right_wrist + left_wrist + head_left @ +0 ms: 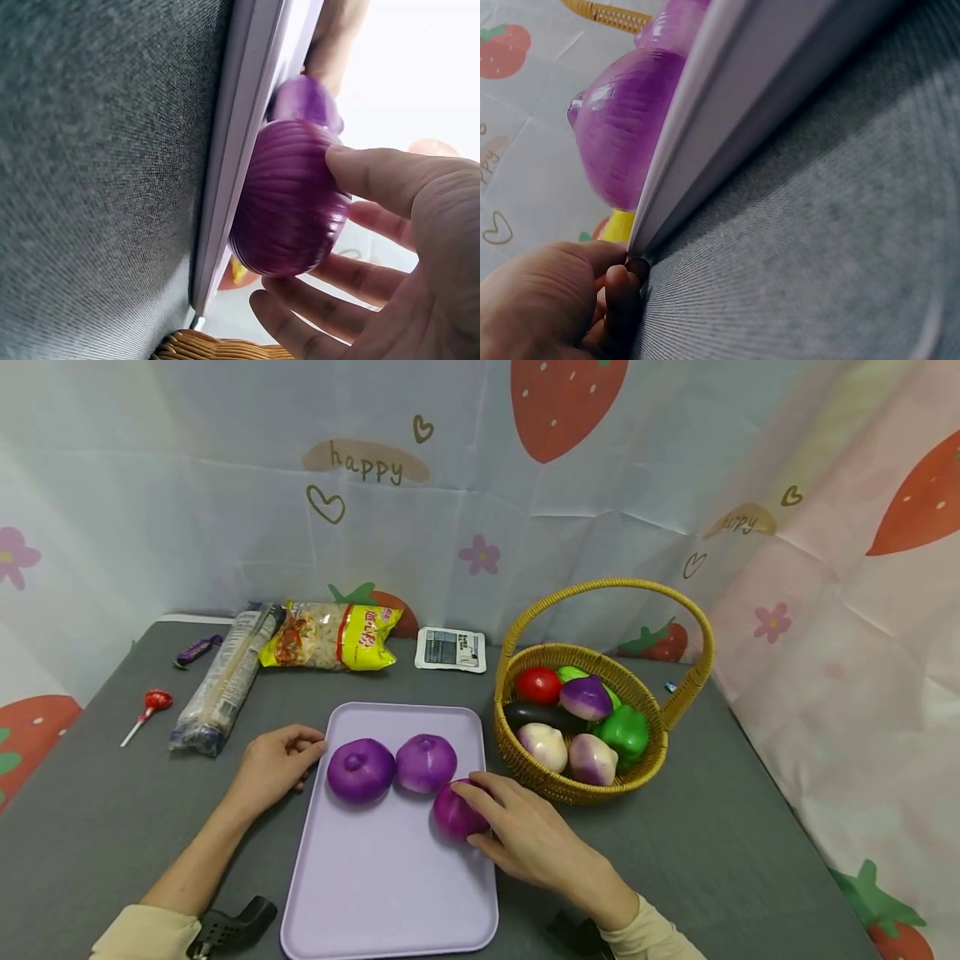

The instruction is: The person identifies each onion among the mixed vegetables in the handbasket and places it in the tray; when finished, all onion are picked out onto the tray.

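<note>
Three purple onions sit on a lilac tray (390,893). My right hand (536,831) holds the nearest onion (456,814) by the tray's right side. In the right wrist view, the thumb lies on one side of that onion (289,202) and the fingers curl about the other. Behind it are the middle onion (426,763) and the left onion (361,771), close together. With its fingertips, my left hand (273,768) grips the tray's left rim; the left wrist view shows the fingers right at the tray edge (679,142).
To the right stands a yellow wicker basket (652,764) with a tomato, an eggplant, a green pepper and turnips. Along the back lie a yellow food bag (322,637), a long noodle pack (225,685) and a white packet (450,649). A lollipop (156,700) and purple candy (197,650) lie left.
</note>
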{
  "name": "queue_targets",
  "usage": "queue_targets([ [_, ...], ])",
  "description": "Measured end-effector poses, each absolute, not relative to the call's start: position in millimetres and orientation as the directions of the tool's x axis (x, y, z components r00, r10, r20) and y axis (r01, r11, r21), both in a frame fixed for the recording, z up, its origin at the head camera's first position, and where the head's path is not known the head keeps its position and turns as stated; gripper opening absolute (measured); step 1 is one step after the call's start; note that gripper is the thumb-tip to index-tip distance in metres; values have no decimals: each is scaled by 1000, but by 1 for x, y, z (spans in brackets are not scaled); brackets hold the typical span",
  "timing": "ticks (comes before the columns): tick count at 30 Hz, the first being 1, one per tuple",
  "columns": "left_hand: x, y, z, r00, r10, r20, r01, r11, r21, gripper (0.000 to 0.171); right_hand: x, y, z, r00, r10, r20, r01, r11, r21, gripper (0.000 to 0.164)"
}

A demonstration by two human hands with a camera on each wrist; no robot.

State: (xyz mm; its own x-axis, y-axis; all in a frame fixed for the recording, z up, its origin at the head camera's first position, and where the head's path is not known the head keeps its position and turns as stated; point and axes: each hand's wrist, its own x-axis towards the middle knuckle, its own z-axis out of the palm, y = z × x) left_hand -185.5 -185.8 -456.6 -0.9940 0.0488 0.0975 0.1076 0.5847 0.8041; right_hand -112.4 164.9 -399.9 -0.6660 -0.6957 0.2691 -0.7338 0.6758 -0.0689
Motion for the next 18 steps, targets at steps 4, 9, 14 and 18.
queue_targets([
  [4,-186,-185,-457,-993,49,103,112,585,803,25,-113,165,-399,-666,-698,264,-734,675,-68,60],
  [9,-185,-185,-456,-994,48,98,108,586,803,25,-112,165,-399,-670,-696,258,-732,677,-73,58],
  [14,-186,-185,-456,-994,49,93,104,584,805,25,-111,165,-397,-677,-689,257,-725,684,-78,56],
  [18,-186,-185,-456,-995,48,91,102,583,806,26,-111,165,-395,-676,-688,265,-726,684,-76,55],
])
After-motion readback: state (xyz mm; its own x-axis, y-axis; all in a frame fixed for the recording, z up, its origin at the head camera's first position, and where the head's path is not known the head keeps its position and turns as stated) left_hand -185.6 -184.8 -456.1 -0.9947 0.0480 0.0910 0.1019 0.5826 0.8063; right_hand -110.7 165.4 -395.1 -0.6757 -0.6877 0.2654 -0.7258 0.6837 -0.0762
